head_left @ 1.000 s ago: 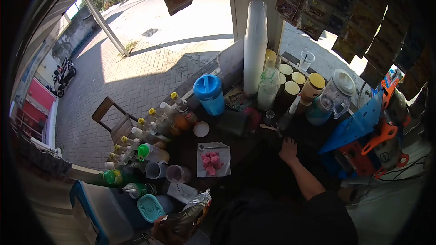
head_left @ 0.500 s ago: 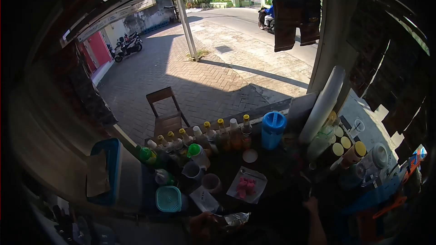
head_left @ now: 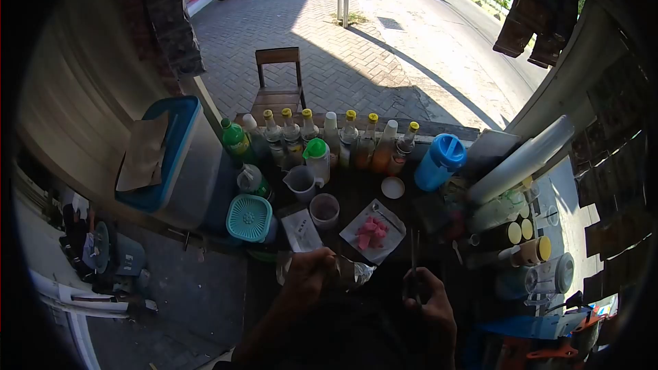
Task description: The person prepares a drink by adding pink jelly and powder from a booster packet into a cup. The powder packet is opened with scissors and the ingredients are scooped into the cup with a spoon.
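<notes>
We pinch crinkled silver foil pouch (head_left: 343, 273) in left hand (head_left: 310, 275); right hand (head_left: 426, 298) grips thin dark scissors (head_left: 413, 260), blades toward 12 o'clock, pouch at 9 o'clock.

I see pink cubes (head_left: 371, 231) on a white sheet (head_left: 391, 218). A bright blue jug (head_left: 439, 162) stands beside a row of bottles (head_left: 343, 138) with yellow and white caps; one bottle is green (head_left: 235, 140). A teal mesh basket (head_left: 249, 218) sits near a blue-lidded box (head_left: 179, 138). The packet (head_left: 346, 273) my left hand (head_left: 310, 277) holds is silvery.
</notes>
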`<action>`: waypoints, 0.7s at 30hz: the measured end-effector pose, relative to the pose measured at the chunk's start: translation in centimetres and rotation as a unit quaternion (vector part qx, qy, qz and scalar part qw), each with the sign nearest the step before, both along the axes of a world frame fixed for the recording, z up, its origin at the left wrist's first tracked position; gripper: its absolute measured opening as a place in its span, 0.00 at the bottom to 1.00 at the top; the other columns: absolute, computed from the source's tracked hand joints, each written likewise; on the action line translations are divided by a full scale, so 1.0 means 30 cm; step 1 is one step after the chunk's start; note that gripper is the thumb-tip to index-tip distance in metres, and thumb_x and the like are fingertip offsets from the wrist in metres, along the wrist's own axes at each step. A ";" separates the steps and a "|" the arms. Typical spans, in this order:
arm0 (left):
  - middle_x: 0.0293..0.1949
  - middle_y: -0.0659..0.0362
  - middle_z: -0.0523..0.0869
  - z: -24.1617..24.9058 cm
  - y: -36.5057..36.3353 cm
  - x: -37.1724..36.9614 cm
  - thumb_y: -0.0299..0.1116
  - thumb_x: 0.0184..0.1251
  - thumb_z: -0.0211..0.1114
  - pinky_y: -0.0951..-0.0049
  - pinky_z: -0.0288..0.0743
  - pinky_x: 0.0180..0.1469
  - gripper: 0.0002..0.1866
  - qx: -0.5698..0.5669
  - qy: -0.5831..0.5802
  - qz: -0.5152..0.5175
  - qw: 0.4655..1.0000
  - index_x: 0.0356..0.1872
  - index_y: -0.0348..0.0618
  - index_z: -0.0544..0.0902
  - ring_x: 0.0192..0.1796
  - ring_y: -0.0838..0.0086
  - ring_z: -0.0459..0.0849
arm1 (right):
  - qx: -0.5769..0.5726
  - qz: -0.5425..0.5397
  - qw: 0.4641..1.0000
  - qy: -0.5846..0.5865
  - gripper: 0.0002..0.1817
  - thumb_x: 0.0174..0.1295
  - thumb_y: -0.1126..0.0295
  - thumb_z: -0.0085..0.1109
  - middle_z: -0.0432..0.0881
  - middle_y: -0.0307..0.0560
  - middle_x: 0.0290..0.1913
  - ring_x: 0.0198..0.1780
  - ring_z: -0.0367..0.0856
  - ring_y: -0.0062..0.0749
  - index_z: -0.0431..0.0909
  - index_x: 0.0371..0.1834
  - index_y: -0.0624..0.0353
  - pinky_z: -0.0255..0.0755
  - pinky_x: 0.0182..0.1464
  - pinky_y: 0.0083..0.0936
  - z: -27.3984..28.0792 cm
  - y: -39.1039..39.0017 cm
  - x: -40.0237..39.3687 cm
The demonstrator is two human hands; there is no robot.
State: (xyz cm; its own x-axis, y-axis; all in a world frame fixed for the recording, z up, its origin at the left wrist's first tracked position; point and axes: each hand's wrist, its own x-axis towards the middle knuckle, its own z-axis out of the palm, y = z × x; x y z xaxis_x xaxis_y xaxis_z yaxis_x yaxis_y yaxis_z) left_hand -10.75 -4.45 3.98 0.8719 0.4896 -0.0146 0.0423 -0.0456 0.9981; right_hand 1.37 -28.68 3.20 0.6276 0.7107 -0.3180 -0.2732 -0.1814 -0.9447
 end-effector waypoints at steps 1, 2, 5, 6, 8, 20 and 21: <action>0.20 0.69 0.71 -0.005 -0.001 -0.002 0.28 0.75 0.52 0.79 0.61 0.27 0.12 0.007 -0.002 -0.017 1.000 0.29 0.36 0.76 0.28 0.89 0.67 | -0.006 -0.004 1.000 0.005 0.30 0.45 0.56 0.77 0.75 0.35 0.34 0.37 0.74 0.17 0.71 0.46 0.57 0.66 0.36 0.17 0.038 0.024 0.003; 0.20 0.69 0.71 0.004 -0.003 0.000 0.28 0.75 0.52 0.79 0.61 0.27 0.12 0.000 0.003 -0.022 1.000 0.29 0.36 0.76 0.28 0.89 0.67 | 0.014 0.056 0.997 -0.044 0.33 0.42 0.54 0.79 0.75 0.35 0.34 0.37 0.73 0.15 0.71 0.47 0.58 0.65 0.36 0.16 0.068 0.046 0.006; 0.20 0.68 0.70 0.021 -0.005 0.003 0.28 0.74 0.52 0.79 0.62 0.28 0.13 -0.001 0.024 -0.038 0.999 0.28 0.35 0.75 0.27 0.88 0.67 | 0.038 0.123 0.990 -0.062 0.36 0.39 0.52 0.81 0.76 0.34 0.33 0.36 0.73 0.14 0.71 0.47 0.59 0.65 0.38 0.15 0.127 0.089 0.015; 0.20 0.67 0.71 0.014 -0.001 0.008 0.27 0.74 0.52 0.78 0.62 0.28 0.12 -0.007 0.015 -0.058 0.998 0.28 0.35 0.75 0.27 0.88 0.68 | 0.050 0.128 0.990 -0.039 0.37 0.39 0.52 0.82 0.76 0.35 0.33 0.36 0.74 0.15 0.71 0.46 0.60 0.66 0.39 0.15 0.137 0.104 0.021; 0.19 0.65 0.72 0.005 -0.005 0.003 0.26 0.73 0.52 0.78 0.63 0.28 0.11 -0.017 0.010 -0.077 0.997 0.28 0.34 0.75 0.27 0.87 0.68 | 0.035 0.086 0.995 -0.030 0.31 0.41 0.60 0.80 0.79 0.38 0.35 0.39 0.77 0.17 0.72 0.44 0.61 0.70 0.43 0.19 0.137 0.125 0.030; 0.25 0.59 0.80 0.024 0.036 0.051 0.22 0.69 0.55 0.74 0.71 0.36 0.06 0.029 -0.033 -0.201 0.979 0.32 0.35 0.78 0.32 0.78 0.79 | 0.063 0.052 0.986 -0.142 0.17 0.51 0.76 0.73 0.80 0.38 0.30 0.35 0.79 0.13 0.71 0.36 0.61 0.76 0.35 0.16 0.242 0.297 0.019; 0.33 0.57 0.82 0.004 0.057 0.075 0.33 0.70 0.56 0.68 0.72 0.45 0.09 0.108 -0.113 -0.194 0.969 0.34 0.37 0.80 0.41 0.72 0.81 | 0.067 0.053 0.985 -0.149 0.17 0.51 0.76 0.73 0.80 0.38 0.30 0.35 0.79 0.13 0.71 0.36 0.61 0.76 0.35 0.16 0.268 0.307 0.014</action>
State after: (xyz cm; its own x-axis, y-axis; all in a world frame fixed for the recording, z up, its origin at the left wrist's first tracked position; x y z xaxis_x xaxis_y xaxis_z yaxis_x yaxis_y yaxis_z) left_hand -8.50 -2.75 4.10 0.9598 0.0953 0.2639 -0.2376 -0.2240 0.9452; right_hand 1.80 -19.48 11.23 0.5983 0.8007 -0.0297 0.0342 -0.0626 -0.9975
